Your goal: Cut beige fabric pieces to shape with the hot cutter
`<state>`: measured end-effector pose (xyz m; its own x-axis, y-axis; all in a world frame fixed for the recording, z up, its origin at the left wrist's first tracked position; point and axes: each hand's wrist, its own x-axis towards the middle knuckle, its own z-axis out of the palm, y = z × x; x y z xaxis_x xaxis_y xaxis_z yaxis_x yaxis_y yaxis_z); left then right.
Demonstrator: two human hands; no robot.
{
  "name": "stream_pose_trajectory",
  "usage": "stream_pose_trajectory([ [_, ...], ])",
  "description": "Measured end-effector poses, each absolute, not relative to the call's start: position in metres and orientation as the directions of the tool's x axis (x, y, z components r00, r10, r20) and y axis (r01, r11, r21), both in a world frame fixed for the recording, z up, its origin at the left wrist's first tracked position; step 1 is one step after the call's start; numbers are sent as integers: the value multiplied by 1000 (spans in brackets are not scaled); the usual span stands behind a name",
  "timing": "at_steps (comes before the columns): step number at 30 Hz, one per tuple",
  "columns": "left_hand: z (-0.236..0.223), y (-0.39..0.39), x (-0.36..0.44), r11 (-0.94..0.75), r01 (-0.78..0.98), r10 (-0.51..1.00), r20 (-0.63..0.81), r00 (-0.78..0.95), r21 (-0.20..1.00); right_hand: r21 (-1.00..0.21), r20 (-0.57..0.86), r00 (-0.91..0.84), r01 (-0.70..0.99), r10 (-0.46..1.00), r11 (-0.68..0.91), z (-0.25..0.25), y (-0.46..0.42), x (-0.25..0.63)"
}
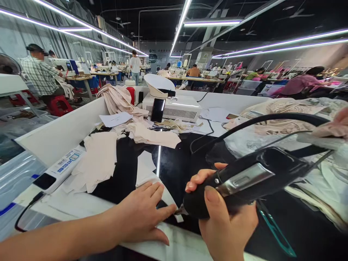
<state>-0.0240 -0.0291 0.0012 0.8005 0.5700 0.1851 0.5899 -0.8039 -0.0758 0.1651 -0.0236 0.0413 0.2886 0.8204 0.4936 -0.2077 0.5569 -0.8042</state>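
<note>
My left hand lies flat with its fingers spread, pressing a narrow white fabric piece onto the black tabletop. My right hand is wrapped round a black corded hand tool with a silver lever on its side. The tool's small metal tip meets the lower end of the fabric piece, close to my left index finger. Whether the tip touches the cloth or hovers just above it, I cannot tell. Teal-handled scissors or snips lie right of my right hand, their blades hidden.
Cut beige fabric pieces are stacked on the left, beside a white device. A phone leans against a vented white box at the back. Lace and bagged cloth fill the right. A thick black cable arches across.
</note>
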Motion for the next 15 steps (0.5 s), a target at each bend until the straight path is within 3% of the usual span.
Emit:
stream_pose_trajectory([
  [7, 1, -30, -24, -802, 596, 584, 167, 794, -27, -770, 480, 449, -195, 753, 607, 58, -5, 158],
  [15, 2, -30, -24, -814, 581, 567, 191, 801, -19, -782, 474, 411, -210, 779, 586, 50, 7, 154],
])
